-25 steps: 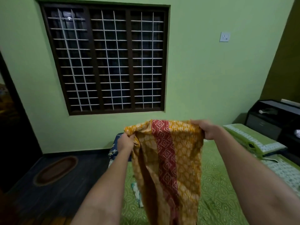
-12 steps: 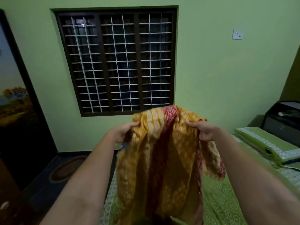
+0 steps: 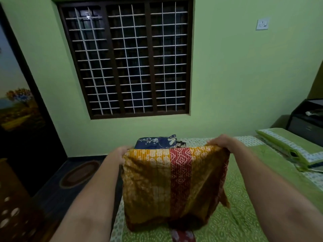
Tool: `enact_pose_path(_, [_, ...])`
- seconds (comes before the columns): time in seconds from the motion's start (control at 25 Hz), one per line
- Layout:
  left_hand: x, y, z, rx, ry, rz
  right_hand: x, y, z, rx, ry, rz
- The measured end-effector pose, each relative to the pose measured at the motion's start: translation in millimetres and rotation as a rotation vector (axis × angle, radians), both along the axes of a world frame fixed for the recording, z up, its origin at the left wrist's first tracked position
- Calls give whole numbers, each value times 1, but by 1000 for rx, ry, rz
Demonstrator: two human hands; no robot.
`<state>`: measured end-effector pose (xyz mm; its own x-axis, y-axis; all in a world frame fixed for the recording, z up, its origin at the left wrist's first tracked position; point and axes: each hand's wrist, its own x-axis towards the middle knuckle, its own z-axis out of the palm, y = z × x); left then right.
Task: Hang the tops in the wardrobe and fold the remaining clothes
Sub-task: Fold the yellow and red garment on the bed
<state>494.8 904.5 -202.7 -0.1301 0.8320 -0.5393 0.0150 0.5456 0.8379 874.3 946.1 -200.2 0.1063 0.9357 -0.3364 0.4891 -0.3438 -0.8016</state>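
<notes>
Above the bed (image 3: 244, 206), yellow garment (image 3: 157, 180) stretched between both hands' fingers, apparently pinching its top corners.

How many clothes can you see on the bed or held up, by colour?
Yellow with a red stripe: 1, the yellow garment held up by the left hand and right hand
Blue with white flowers: 1, the blue garment on the bed
Total: 2

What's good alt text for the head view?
Both hands, left hand and right hand, hold a yellow garment with a red stripe spread above a green bed. A blue folded cloth lies beyond, beneath a barred window.
</notes>
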Motion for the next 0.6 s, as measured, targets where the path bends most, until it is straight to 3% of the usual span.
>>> enact_pose_path(0.08, [-26, 16, -17, 78, 7, 203, 13, 9, -13, -19, -176, -16])
enact_pose_path(0.12, [-43, 29, -31, 117, 11, 284, 25, 22, -24, -53, -135, -34])
enact_pose_path(0.24, [-68, 51, -16, 345, -40, 472, 41, 38, -6, -50, 228, -121])
enact_pose_path(0.36, [-54, 43, 78, 777, -329, 435, 31, 17, 81, 292, 684, -43])
enact_pose_path(0.4, [-50, 46, 92, 817, -297, 384, 28, 9, 100, 389, 752, 46])
enact_pose_path(0.48, [-40, 45, 80, 632, 58, 246, 23, 2, 95, 417, 489, 120])
enact_pose_path(0.56, [-35, 42, 36, 478, 191, 91, 27, 10, 49, 321, 174, 83])
enact_pose_path(0.6, [-33, 39, 26, 447, 185, 108, 29, 19, 30, 293, 130, 17])
